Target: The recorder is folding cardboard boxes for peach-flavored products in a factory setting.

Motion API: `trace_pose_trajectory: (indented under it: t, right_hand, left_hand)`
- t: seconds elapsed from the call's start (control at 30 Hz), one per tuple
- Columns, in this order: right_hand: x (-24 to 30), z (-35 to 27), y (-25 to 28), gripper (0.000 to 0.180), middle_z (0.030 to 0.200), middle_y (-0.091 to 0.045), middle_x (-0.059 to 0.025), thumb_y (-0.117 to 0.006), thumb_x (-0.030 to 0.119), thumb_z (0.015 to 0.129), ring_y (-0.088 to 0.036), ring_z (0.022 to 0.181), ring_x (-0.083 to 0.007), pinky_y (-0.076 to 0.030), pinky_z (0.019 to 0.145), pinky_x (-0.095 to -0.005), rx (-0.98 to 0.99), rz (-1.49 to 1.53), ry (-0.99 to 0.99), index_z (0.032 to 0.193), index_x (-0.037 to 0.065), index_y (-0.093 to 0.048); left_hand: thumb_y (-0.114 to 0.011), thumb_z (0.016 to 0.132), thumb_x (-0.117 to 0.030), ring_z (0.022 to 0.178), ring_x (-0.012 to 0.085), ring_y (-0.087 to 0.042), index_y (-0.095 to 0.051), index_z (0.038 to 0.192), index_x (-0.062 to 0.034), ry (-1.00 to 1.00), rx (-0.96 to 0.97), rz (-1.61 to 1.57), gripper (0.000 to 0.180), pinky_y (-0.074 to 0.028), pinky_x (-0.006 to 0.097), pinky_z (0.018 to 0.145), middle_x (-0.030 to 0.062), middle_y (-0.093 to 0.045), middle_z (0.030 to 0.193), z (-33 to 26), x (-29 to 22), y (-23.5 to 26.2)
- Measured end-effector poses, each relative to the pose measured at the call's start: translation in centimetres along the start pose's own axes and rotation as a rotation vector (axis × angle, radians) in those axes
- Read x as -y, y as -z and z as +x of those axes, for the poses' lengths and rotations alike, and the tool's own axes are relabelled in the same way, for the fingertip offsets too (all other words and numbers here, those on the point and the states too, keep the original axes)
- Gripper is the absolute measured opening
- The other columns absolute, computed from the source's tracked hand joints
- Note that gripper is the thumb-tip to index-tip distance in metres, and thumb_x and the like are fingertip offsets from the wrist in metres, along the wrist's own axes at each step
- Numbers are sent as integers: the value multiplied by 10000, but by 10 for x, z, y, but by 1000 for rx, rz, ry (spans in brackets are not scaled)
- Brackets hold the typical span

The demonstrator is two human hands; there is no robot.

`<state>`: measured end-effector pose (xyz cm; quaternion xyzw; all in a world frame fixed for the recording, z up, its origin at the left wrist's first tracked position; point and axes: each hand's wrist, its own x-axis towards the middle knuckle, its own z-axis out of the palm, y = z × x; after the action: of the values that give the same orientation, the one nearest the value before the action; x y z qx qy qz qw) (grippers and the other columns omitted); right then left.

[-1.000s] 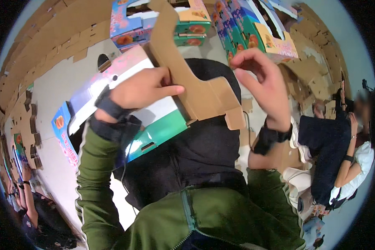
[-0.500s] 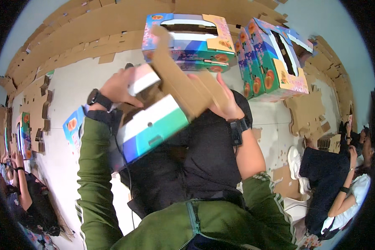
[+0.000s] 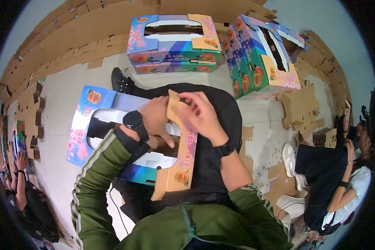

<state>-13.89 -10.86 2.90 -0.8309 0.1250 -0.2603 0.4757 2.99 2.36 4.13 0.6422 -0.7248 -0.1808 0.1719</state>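
Left grip: holding the printed fruit carton on my lap.
Right grip: pinching its cardboard flap.

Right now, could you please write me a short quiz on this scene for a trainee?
1. True or false: the left hand and the right hand both touch the printed carton on the lap.
2. What does the right hand's fingers pinch? A) a brown cardboard flap B) a shoe C) a cable
3. Fill in: beyond the knees stand two assembled cartons, one lying flat and one ____ to its right.

Key: 1 true; 2 A; 3 tilted.
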Motion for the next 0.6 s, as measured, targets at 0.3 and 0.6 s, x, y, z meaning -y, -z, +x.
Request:
trace_pose_trajectory:
  t: [0.3, 0.6]
  right_hand:
    - [14, 4, -13, 331, 966, -690, -136, -742, 265, 876, -671, 950, -276, -527, 830, -352, 104, 114, -187, 1081, 33, -626]
    - [11, 7, -32, 231, 984, -690, -123, -715, 221, 879, -641, 910, -317, -514, 806, -404, 57, -260, 92, 1004, 29, -681]
  left_hand:
    - [-814, 774, -313, 784, 305, -687, -746, 975, -12, 181, -94, -250, 368, -531, 382, 735, 173, -722, 894, -23, 46, 37]
    - [-681, 874, -305, 673, 355, -650, -756, 879, -87, 363, -175, -133, 230, -501, 427, 621, 166, -676, 747, -13, 56, 21]
